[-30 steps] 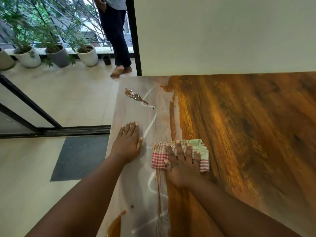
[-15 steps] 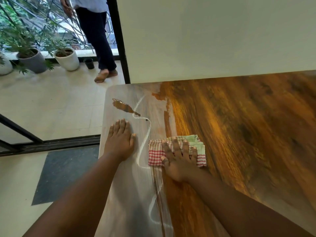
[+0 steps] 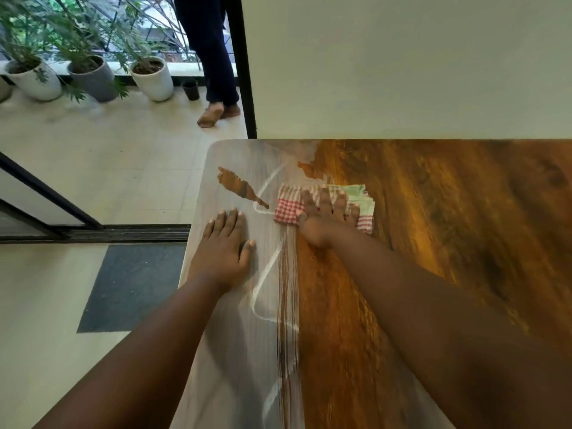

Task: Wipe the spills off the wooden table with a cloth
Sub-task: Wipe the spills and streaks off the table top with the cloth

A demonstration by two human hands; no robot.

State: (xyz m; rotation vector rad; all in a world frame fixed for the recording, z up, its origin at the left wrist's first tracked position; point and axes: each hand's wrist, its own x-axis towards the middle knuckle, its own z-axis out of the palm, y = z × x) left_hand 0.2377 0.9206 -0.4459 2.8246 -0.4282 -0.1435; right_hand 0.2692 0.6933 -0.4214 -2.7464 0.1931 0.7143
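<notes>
Right, wooden table (image 3: pixel 433 243) fills the frame from 6 round to 3 o'clock, wall (image 3: pixel 402 63) behind it at 12–2. Tiled floor (image 3: pixel 108 156) runs off at 9–11, w/ a dark mat (image 3: pixel 130 286) at 8. Someone in dark trousers (image 3: pixel 210 48) stands barefoot at 12 by the door frame; three potted plants (image 3: pixel 93 75) lined up at 10–11, small black pot beside them.

Left hand (image 3: pixel 224 252) lies flat on the table's left part, fingers straight & together, holding nothing. Right hand (image 3: pixel 325 215) is spread flat on the cloth (image 3: pixel 289 209), fingers apart, pressing it down, not gripping.

Cloth is folded, red-check w/ a green bit, just past centre toward 12. Brown spill (image 3: pixel 238 185) sits at the cloth's 10 o'clock, its thin tail nearly touching the cloth edge. A thin pale wet line (image 3: pixel 266 274) snakes from there down toward 6, between the hands.
</notes>
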